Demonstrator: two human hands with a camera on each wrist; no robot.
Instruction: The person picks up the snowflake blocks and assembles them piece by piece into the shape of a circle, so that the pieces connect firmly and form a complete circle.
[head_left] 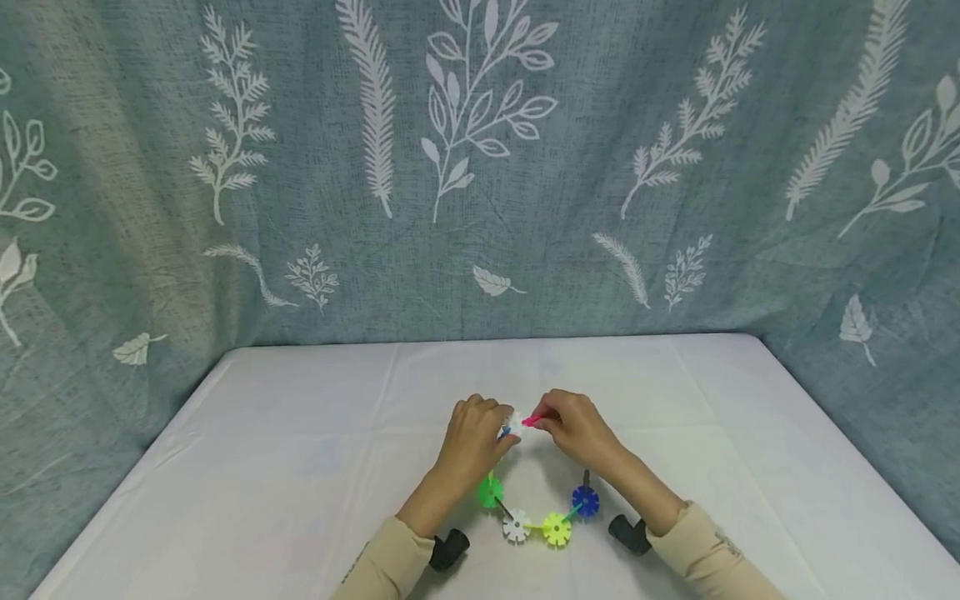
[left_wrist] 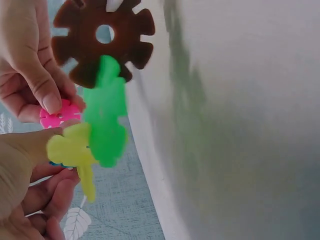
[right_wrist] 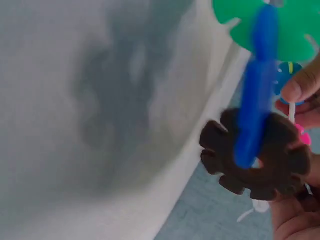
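Note:
My left hand [head_left: 471, 433] grips a chain of notched interlocking discs near one end, at a white disc [head_left: 515, 422] and a blue disc [right_wrist: 283, 77]. A pink disc [head_left: 532, 421] is pinched between the thumb and fingers of my right hand [head_left: 576, 422]. It meets the edge of the white disc; how far their slots engage cannot be told. Below the hands the chain hangs in a curve, with a green disc [head_left: 491, 492], another white disc [head_left: 516, 527], a yellow disc [head_left: 557, 530] and a dark blue disc [head_left: 586, 502]. Brown discs [left_wrist: 142, 30] sit between some of them.
A white cloth covers the table [head_left: 300, 442]. Behind it hangs a grey-green curtain [head_left: 480, 250] with white leaf patterns. Black wrist devices [head_left: 450, 550] show beneath both forearms, beside the beige sleeves [head_left: 390, 558].

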